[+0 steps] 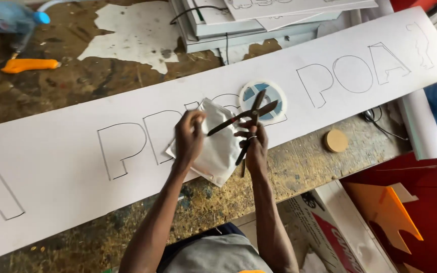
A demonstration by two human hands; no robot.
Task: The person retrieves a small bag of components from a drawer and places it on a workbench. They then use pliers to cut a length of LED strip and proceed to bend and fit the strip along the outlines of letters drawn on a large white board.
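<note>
My left hand (188, 139) pinches the upper edge of a folded white sheet packet (217, 149) held just above a long white board (77, 167) with outlined letters. My right hand (255, 149) grips the handles of dark metal shears (246, 117), blades apart and pointing up and right, close to the packet's top corner. Behind the blades a white reel with blue inner segments (274, 91) lies on the board.
The board lies across a worn brown workbench (102, 76). An orange-handled knife (29, 64) and a blue bottle (11, 20) sit far left. Stacked white panels (238, 20) stand behind. A round wooden disc (336, 140) rests near the bench's front edge; orange cut shapes (388, 210) lie below right.
</note>
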